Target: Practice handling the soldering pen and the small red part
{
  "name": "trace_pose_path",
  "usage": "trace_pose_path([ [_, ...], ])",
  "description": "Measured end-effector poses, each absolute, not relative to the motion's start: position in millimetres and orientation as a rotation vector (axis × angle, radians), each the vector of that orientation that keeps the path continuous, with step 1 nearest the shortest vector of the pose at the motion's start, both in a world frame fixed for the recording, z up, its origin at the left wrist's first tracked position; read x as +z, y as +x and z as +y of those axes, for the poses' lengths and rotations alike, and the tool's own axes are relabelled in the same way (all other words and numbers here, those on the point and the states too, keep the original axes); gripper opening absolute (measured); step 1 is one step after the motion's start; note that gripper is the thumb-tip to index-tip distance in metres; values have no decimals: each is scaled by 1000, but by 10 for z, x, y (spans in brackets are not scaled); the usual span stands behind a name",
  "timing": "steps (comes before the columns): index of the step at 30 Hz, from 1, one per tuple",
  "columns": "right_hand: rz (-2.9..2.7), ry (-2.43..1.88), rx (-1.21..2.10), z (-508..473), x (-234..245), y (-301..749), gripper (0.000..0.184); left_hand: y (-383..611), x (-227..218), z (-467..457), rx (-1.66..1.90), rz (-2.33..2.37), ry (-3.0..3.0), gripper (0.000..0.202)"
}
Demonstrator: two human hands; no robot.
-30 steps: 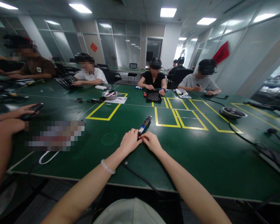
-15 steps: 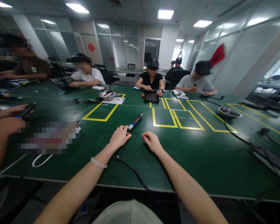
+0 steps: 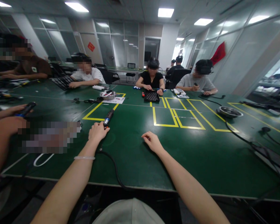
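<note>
- Two hands are out on the green table (image 3: 140,165); only my left hand (image 3: 97,133) has anything in it.
- Left hand: fingers closed round the near end of the electric screwdriver (image 3: 108,117). The tool sits left of centre, mid-depth on the table, with its far end by the near line of a yellow tape rectangle (image 3: 93,119).
- Long axis: runs away from me, leaning slightly right. Bit end is far, cord end is near, at my palm.
- Cord (image 3: 114,168): leaves from under the left wrist, curves toward the near table edge and drops out of view.
- Right hand (image 3: 151,141): empty, fingers loosely curled, resting on the table well apart to the right of the tool. The left hand is plainly the nearer one.
- Hidden: the tool's near end is buried in my fingers. I cannot tell whether the body touches the table or is raised. The bit tip is too small to make out.
- Far left: a co-worker's hand (image 3: 15,109) holds a dark tool; the patch beside it is blurred out.
</note>
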State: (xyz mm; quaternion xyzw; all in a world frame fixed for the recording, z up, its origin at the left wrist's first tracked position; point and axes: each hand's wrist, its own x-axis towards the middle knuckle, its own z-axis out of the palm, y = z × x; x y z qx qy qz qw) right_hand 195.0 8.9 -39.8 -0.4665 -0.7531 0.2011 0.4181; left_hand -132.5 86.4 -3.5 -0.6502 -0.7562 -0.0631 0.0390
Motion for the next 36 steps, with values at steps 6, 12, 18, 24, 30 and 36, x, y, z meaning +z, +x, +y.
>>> trace_pose_path([
  [6,-1903,-1161,510,84,-395,1954,18,-1295,4,780,-326,-2126,-1935,51],
  [12,-1914,-1164,501,98,-410,1960,17,-1275,41,756,-429,-2155,-1962,26],
  [18,-1892,-1138,550,90,-396,1946,16,-975,79,675,-1237,-2115,-2274,33],
  [24,-1665,-1094,964,92,-361,1917,19,-192,111,441,-1854,-1969,-3073,54],
  [30,-1334,-927,1394,102,-305,1896,46,174,180,298,-1679,-1827,-3422,50],
  [36,-1295,-885,1510,62,-297,1893,43,217,13,275,-1574,-1686,-3428,47],
])
